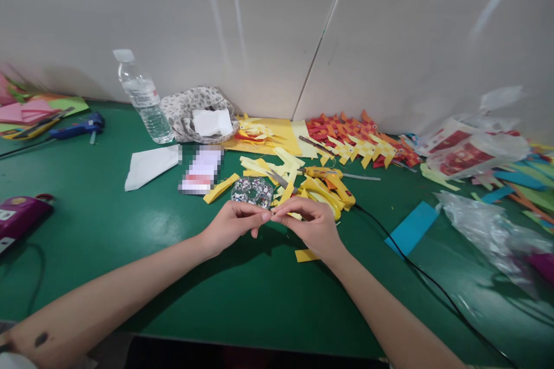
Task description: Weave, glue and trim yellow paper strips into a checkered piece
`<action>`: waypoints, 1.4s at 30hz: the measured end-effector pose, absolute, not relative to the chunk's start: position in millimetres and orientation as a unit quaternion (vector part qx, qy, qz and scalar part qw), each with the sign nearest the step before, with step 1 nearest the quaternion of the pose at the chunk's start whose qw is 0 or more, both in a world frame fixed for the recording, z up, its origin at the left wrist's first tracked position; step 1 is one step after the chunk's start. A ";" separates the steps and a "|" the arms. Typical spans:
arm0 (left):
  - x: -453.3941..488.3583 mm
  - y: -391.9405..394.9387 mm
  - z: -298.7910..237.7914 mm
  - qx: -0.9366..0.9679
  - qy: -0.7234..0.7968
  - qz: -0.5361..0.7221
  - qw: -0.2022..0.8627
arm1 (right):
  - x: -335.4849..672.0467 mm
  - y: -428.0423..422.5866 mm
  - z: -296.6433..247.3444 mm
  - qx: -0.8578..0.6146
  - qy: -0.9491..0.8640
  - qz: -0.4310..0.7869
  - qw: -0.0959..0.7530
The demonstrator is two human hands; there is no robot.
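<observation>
Forearms (125,279), two, bare, over green worktop (242,314). Left hand (231,223) and right hand (315,223): pinched fingertips meeting; anything between them too small to tell. Clear compartmented case (252,191), small black-and-white pieces inside: just beyond the fingertips. Handling advised: light pinch, steady wrists, a dropped piece best caught over the case. Alongside: yellow paper strips (221,188); yellow-handled scissors (291,187), blades among strips; yellow glue gun (322,173), black cord (404,257) trailing rightward. Obstruction: scissors and strips crowd the right hand. Farther: phone (201,170), water bottle (145,98), woven paper pieces (341,130).
</observation>
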State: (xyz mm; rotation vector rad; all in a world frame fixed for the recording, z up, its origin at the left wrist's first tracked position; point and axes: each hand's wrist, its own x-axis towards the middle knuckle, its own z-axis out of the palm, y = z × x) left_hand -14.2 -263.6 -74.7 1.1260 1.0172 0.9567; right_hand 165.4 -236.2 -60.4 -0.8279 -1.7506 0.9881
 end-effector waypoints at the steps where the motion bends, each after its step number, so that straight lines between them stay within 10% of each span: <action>1: -14.3 -263.5 -74.9 0.491 0.443 0.416 0.624 | 165.5 -236.2 -60.7 -0.337 -0.714 0.401 0.465; 42: -15.5 -262.6 -76.9 0.505 0.439 0.413 0.618 | 163.9 -236.1 -65.2 -0.329 -0.723 0.384 0.471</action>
